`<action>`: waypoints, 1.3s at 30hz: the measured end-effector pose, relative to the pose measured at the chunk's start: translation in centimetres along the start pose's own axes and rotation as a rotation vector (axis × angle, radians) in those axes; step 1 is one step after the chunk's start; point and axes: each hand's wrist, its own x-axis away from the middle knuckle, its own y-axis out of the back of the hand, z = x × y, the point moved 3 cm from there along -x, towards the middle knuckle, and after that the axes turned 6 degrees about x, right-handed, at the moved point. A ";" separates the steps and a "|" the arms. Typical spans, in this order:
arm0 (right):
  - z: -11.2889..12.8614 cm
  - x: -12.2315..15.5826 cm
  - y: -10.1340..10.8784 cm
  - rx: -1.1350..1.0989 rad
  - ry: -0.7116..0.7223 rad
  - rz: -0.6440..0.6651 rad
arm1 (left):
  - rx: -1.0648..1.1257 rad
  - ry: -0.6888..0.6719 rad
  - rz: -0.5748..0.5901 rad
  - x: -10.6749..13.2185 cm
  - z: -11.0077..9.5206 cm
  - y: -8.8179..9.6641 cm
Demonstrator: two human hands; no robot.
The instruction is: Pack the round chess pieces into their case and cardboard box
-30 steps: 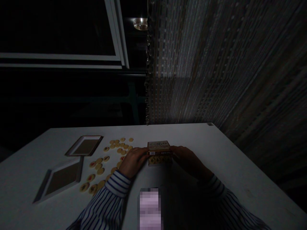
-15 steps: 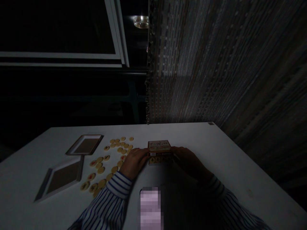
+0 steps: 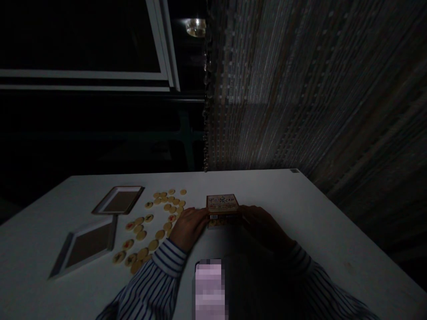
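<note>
A small printed cardboard box (image 3: 222,203) sits near the middle of the white table (image 3: 320,222). My left hand (image 3: 189,226) grips its left end and my right hand (image 3: 263,224) grips its right end, fingers curled around the box. Both arms wear striped sleeves. Several round yellow game discs (image 3: 156,222) with red or dark marks lie scattered just left of my left hand.
Two shallow rectangular trays lie at the left, one farther back (image 3: 118,201) and one nearer (image 3: 87,245). A beaded curtain (image 3: 300,89) hangs behind the table. A dark window with a white frame (image 3: 163,49) is at the back left. The room is dim.
The two halves of the box have come together: the gap seen earlier below the top part has closed. Both hands stay on its ends.
</note>
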 end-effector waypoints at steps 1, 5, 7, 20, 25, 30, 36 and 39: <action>0.0 0.0 0.0 0.001 0.001 -0.001 | 0.002 0.002 0.001 0.0 0.0 0.0; -0.1 0.1 -0.3 -0.007 0.004 0.001 | 0.003 0.013 0.020 0.1 -0.1 -0.1; -0.1 0.2 -0.5 -0.005 0.016 -0.007 | 0.001 0.013 0.024 0.1 -0.1 -0.1; 0.1 0.6 -0.5 0.033 0.050 -0.049 | 0.007 -0.011 -0.002 0.5 0.1 -0.6; 0.0 1.0 -1.1 0.061 0.052 -0.042 | 0.004 -0.008 0.004 0.7 0.2 -0.7; 0.1 0.9 -0.8 0.048 0.058 -0.045 | 0.012 -0.023 -0.005 0.7 0.3 -0.8; 0.2 0.9 -0.8 0.057 0.074 -0.058 | 0.027 -0.001 0.045 0.7 0.1 -0.8; 0.3 0.9 -0.8 0.071 0.075 -0.073 | 0.033 -0.014 0.027 0.7 0.2 -0.8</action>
